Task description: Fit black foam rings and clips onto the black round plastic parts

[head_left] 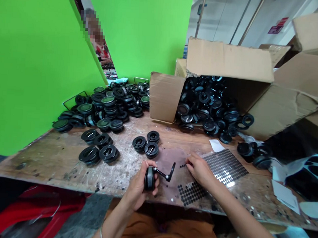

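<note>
My left hand [142,185] is wrapped round a black round part [149,179] with a ribbed rim, held on edge above the front of the table. A thin black jointed arm [163,173] sticks out from it to the right. The fingertips of my right hand [199,169] pinch the end of a short row of small black dots [182,166]. Under and beside that wrist lie a sheet of black round stickers [191,193] and a larger dotted sheet [228,165].
Several black round parts [109,152] stand in small groups on the wooden table [58,160]. Piles of them [117,102] line the green partition [142,33]. A tipped cardboard box [167,98] spills more. White paper [216,145] lies near the sheets; a red chair [37,212] is at lower left.
</note>
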Tool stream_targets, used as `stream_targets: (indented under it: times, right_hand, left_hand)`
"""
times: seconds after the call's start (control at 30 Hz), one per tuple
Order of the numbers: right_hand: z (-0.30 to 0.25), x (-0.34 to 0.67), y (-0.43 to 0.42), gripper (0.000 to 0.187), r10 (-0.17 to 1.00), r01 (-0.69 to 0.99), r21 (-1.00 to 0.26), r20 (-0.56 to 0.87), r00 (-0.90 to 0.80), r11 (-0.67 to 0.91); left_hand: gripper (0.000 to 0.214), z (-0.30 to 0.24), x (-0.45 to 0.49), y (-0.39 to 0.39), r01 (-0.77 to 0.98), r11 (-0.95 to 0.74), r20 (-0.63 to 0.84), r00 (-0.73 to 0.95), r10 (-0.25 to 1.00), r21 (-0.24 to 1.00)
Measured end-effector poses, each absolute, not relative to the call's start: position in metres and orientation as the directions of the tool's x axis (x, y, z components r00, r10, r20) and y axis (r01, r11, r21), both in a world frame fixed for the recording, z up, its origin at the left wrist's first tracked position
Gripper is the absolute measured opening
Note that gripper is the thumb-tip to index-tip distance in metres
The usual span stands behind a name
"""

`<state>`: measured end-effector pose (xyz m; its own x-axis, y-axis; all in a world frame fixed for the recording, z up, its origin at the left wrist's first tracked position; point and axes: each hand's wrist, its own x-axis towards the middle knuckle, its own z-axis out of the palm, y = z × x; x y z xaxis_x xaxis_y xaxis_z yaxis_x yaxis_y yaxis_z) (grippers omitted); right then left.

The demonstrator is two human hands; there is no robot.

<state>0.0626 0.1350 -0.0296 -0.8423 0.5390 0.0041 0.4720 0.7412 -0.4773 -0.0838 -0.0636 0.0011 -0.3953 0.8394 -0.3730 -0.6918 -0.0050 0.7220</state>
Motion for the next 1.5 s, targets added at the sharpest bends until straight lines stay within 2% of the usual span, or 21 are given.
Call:
stream_targets:
  times: [0.13, 0.23, 0.33, 0.4, 0.47, 0.57, 0.63, 0.7, 0.87, 1.1, 1.37, 1.5]
  right_hand:
    - [-0.031, 0.056, 0.143, 0.014, 0.504, 0.482, -0.415, -0.063, -0.861, 0.772]
    - [-0.035, 0.053, 0.142, 0.012, 0.487, 0.47, -0.388, -0.061, -0.872, 0.793]
    - [-0.042, 0.055, 0.134, 0.011, 0.515, 0.488, -0.311, 0.006, -0.857, 0.816]
    - [-0.044, 0.059, 0.129, 0.011, 0.551, 0.502, -0.314, 0.086, -0.83, 0.806]
    - [-0.038, 0.063, 0.124, 0.011, 0.59, 0.484, -0.424, 0.165, -0.79, 0.766]
    - [-0.011, 0.067, 0.112, 0.011, 0.627, 0.348, -0.679, 0.212, -0.75, 0.647]
    - [0.012, 0.066, 0.099, 0.011, 0.585, 0.227, -0.783, 0.206, -0.784, 0.58]
    - [0.029, 0.062, 0.084, 0.011, 0.526, 0.152, -0.814, 0.208, -0.825, 0.561]
    - [0.034, 0.05, 0.063, 0.012, 0.517, 0.172, -0.78, 0.217, -0.828, 0.602]
    - [0.026, 0.052, 0.065, 0.013, 0.523, 0.256, -0.735, 0.155, -0.838, 0.628]
    - [0.022, 0.062, 0.055, 0.013, 0.553, 0.296, -0.633, 0.255, -0.793, 0.716]
    - [0.022, 0.072, 0.049, 0.015, 0.406, 0.156, -0.511, 0.425, -0.809, 0.845]
  left_hand:
    - [0.047, -0.003, -0.084, -0.064, -0.688, 0.012, -0.377, -0.383, 0.843, 0.726]
    - [0.047, -0.007, -0.085, -0.063, -0.707, 0.021, -0.399, -0.374, 0.837, 0.707]
    - [0.047, -0.01, -0.085, -0.061, -0.727, 0.026, -0.416, -0.362, 0.834, 0.686]
    - [0.048, -0.01, -0.084, -0.059, -0.723, 0.037, -0.421, -0.36, 0.833, 0.69]
    - [0.048, -0.008, -0.082, -0.058, -0.697, 0.06, -0.431, -0.371, 0.823, 0.715]
    - [0.048, -0.004, -0.077, -0.055, -0.613, 0.112, -0.435, -0.408, 0.803, 0.782]
    - [0.048, -0.002, -0.072, -0.053, -0.534, 0.138, -0.414, -0.443, 0.795, 0.835]
    - [0.049, -0.001, -0.066, -0.05, -0.454, 0.155, -0.386, -0.476, 0.79, 0.877]
    - [0.045, 0.0, -0.056, -0.045, -0.333, 0.18, -0.332, -0.486, 0.808, 0.926]
    - [0.044, 0.0, -0.051, -0.043, -0.317, 0.194, -0.328, -0.453, 0.829, 0.928]
    - [0.045, 0.002, -0.045, -0.043, -0.386, 0.228, -0.389, -0.413, 0.824, 0.894]
    - [0.043, 0.005, -0.044, -0.043, -0.437, 0.194, -0.393, -0.43, 0.813, 0.878]
